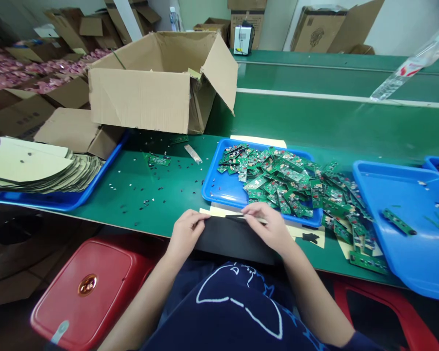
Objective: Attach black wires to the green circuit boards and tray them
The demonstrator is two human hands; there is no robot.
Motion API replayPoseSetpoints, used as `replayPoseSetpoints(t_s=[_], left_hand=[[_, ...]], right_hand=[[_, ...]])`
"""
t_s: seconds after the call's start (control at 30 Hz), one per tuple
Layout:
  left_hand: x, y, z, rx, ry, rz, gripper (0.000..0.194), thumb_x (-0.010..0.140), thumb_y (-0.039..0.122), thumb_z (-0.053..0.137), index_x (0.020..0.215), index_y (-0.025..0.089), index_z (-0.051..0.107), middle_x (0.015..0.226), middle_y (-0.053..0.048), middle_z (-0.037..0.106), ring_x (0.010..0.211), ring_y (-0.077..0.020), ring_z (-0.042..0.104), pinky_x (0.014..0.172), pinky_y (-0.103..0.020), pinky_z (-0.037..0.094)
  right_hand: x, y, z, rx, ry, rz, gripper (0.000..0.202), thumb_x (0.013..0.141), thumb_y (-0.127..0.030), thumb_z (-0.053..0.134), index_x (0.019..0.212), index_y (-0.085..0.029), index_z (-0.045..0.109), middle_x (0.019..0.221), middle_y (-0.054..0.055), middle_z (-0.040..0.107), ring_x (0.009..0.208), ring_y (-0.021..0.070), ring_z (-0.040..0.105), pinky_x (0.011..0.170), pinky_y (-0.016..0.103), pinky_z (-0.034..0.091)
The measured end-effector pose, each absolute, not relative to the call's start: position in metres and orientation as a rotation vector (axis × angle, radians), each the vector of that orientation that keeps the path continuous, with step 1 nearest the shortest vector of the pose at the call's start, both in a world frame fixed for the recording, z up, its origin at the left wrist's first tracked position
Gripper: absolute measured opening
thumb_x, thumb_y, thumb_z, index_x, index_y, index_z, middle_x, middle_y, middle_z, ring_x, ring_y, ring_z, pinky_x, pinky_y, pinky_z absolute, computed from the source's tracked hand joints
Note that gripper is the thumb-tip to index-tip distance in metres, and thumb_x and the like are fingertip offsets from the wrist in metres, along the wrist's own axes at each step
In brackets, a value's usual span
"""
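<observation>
A black sheet (237, 240) with a pale yellow edge lies across the table's front edge, close to my body. My left hand (186, 235) pinches its upper left corner between thumb and fingers. At the sheet's upper edge, the closed fingers of my right hand (269, 228) hold a thin dark strip-like piece (234, 216) that points left. Whether this is a tool or a cut strip, I cannot tell. Just beyond both hands, a blue tray (225, 196) holds a heap of green circuit boards (278, 175), some spilling over its right side.
Yellow sheets (29, 158) are stacked on a left-hand blue tray (76, 199). Small black bits (146, 202) dot the green table (175, 209). An open cardboard box (141, 100) stands behind. Another blue tray (406, 253) is at right, a red stool (91, 287) below left.
</observation>
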State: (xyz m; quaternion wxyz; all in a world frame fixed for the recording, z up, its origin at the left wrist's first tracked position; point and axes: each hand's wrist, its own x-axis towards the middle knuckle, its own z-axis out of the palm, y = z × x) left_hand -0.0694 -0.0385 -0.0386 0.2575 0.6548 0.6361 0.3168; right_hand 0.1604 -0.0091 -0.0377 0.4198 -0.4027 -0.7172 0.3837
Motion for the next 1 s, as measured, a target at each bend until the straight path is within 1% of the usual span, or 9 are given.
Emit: replayPoseSetpoints(t_s=[0.13,0.2,0.27,0.33,0.4,0.5,0.67,0.87,1.0], left_hand=[[-0.105,-0.042,-0.042,1.885,1.879,0.747,0.025,0.078,0.021,0.046,0.085,0.022,0.07,0.073,-0.002,0.057,0.071,-0.0158,0.057,0.072,-0.027,0.049],[-0.118,-0.042,-0.043,1.908,1.936,0.709,0.026,0.078,0.023,0.045,0.085,0.022,0.07,0.074,-0.002,0.056,0.071,-0.0161,0.057,0.072,-0.027,0.048],[-0.123,-0.04,-0.044,1.93,1.986,0.696,0.026,0.078,0.023,0.045,0.085,0.022,0.07,0.075,-0.003,0.054,0.072,-0.0169,0.057,0.072,-0.028,0.048],[-0.119,-0.035,-0.047,1.96,2.032,0.679,0.027,0.079,0.022,0.044,0.086,0.022,0.07,0.076,-0.003,0.054,0.074,-0.0178,0.057,0.073,-0.028,0.048],[-0.109,-0.029,-0.049,1.988,2.09,0.648,0.027,0.081,0.019,0.043,0.09,0.021,0.068,0.08,-0.004,0.053,0.076,-0.0182,0.058,0.073,-0.029,0.049],[-0.092,-0.019,-0.048,2.027,2.221,0.62,0.026,0.083,0.018,0.043,0.096,0.018,0.065,0.096,-0.009,0.051,0.08,-0.0197,0.059,0.071,-0.03,0.051],[-0.079,0.009,-0.021,2.159,2.374,0.594,0.026,0.085,0.021,0.044,0.104,0.009,0.057,0.118,-0.021,0.043,0.101,-0.0325,0.052,0.086,-0.045,0.045],[-0.042,0.092,-0.003,2.443,1.907,0.465,0.028,0.083,0.017,0.05,0.11,0.014,0.056,0.112,-0.012,0.057,0.108,-0.0256,0.05,0.095,-0.036,0.04],[-0.025,0.13,-0.014,2.435,1.822,0.433,0.02,0.076,0.009,0.055,0.093,0.013,0.064,0.095,-0.012,0.065,0.097,-0.0251,0.057,0.085,-0.034,0.046]], right_hand=[[0.214,-0.016,-0.034,-1.124,-1.303,0.892,0.004,0.084,-0.028,0.05,0.083,-0.024,0.051,0.081,0.004,0.067,0.073,0.0194,0.066,0.063,0.036,0.054],[0.244,-0.019,-0.026,-1.116,-0.993,0.756,0.006,0.079,-0.032,0.056,0.078,-0.026,0.054,0.072,0.001,0.066,0.066,0.0194,0.065,0.06,0.038,0.052],[0.269,-0.022,-0.013,-1.089,-0.73,0.57,0.001,0.074,-0.032,0.062,0.074,-0.032,0.061,0.065,-0.001,0.065,0.058,0.0172,0.061,0.055,0.037,0.047],[0.285,-0.024,0.001,-1.062,-0.599,0.404,0.007,0.072,-0.033,0.063,0.067,-0.037,0.065,0.064,-0.001,0.065,0.051,0.0152,0.055,0.049,0.036,0.04],[0.289,-0.024,0.013,-1.05,-0.595,0.361,0.01,0.07,-0.032,0.064,0.063,-0.039,0.065,0.061,-0.001,0.063,0.049,0.015,0.05,0.048,0.037,0.037],[0.278,-0.02,0.024,-1.056,-0.745,0.496,0.016,0.066,-0.023,0.067,0.071,-0.038,0.065,0.057,-0.002,0.058,0.051,0.0172,0.05,0.052,0.038,0.039],[0.252,-0.006,0.024,-0.967,-0.951,0.601,0.016,0.069,-0.018,0.067,0.08,-0.026,0.058,0.06,-0.001,0.06,0.052,0.0168,0.055,0.05,0.032,0.041],[0.222,0.025,0.028,-0.856,-1.138,0.865,0.013,0.076,-0.02,0.062,0.085,-0.023,0.052,0.062,-0.005,0.06,0.056,0.0129,0.058,0.055,0.028,0.046],[0.198,0.052,0.03,-0.838,-1.266,0.929,0.014,0.078,-0.024,0.06,0.086,-0.022,0.05,0.06,-0.006,0.059,0.054,0.0113,0.058,0.055,0.026,0.047]])
